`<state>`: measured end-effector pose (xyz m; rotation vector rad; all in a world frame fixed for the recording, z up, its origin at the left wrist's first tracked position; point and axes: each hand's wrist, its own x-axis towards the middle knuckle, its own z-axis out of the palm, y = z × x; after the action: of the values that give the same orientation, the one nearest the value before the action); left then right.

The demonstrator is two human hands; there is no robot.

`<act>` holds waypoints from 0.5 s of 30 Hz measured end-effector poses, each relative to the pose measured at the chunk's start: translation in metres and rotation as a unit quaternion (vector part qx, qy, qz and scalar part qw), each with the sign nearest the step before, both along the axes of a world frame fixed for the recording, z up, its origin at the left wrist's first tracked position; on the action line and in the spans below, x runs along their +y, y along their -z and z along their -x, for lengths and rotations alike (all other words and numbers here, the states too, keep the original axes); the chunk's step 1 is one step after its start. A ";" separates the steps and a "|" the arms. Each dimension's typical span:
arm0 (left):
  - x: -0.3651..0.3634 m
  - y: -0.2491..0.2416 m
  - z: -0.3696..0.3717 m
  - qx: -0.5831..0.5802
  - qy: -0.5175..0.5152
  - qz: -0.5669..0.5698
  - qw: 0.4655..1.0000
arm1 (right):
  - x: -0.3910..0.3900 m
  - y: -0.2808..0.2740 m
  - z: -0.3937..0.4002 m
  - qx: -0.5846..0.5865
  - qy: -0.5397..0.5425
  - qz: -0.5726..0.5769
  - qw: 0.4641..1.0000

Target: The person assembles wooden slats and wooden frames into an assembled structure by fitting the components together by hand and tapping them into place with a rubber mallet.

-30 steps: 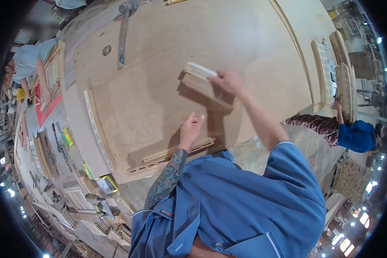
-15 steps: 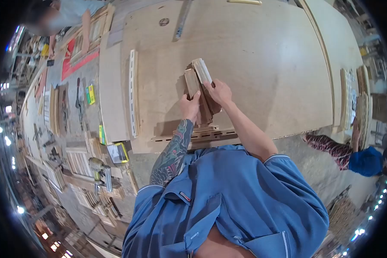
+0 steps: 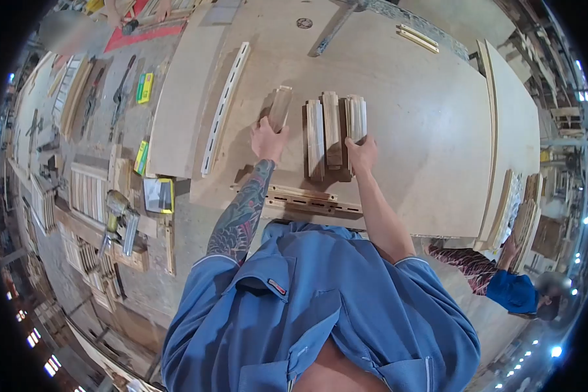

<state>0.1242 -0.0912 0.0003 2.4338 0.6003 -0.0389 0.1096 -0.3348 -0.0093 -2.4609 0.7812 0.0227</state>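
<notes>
My left hand (image 3: 268, 140) is closed around the near end of a short bundle of wooden slats (image 3: 281, 108). My right hand (image 3: 362, 156) grips the lower end of another slat bundle (image 3: 357, 116), thumb on its left side. Between the hands, two more slat stacks lie side by side on the board: a pale stack (image 3: 315, 138) and a browner stack (image 3: 332, 129). Near my body, slotted wooden rails (image 3: 307, 198) run along the front edge of the board. A long slotted rail (image 3: 225, 108) lies left of my left hand.
The large plywood board (image 3: 424, 144) spans the worktop. Two thin strips (image 3: 418, 38) and a metal bar (image 3: 333, 32) lie at its far side. A nail gun (image 3: 119, 212) and yellow-green boxes (image 3: 144, 88) are at left. Other people work at upper left and at right (image 3: 513, 291).
My hands have moved apart, and the slats held together before now stand as separate groups. Two stacks lie between the hands. The camera view has shifted.
</notes>
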 end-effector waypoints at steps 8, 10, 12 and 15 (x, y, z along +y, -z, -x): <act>-0.026 0.009 0.002 -0.061 0.002 0.097 0.993 | 0.000 -0.016 0.008 -0.015 0.018 -0.102 0.994; -0.011 0.014 0.002 -0.090 -0.017 0.093 0.991 | -0.019 0.006 0.001 -0.058 0.045 -0.039 0.997; -0.003 0.022 0.000 -0.105 -0.052 -0.003 0.993 | -0.024 0.022 0.007 -0.097 0.075 0.024 0.992; -0.010 0.027 -0.005 -0.100 -0.043 0.043 0.993 | -0.011 0.009 0.004 0.010 0.003 -0.005 1.000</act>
<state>0.1292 -0.1009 -0.0262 2.2916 0.5984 0.2076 0.1055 -0.3461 -0.0186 -2.4524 0.7957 0.0488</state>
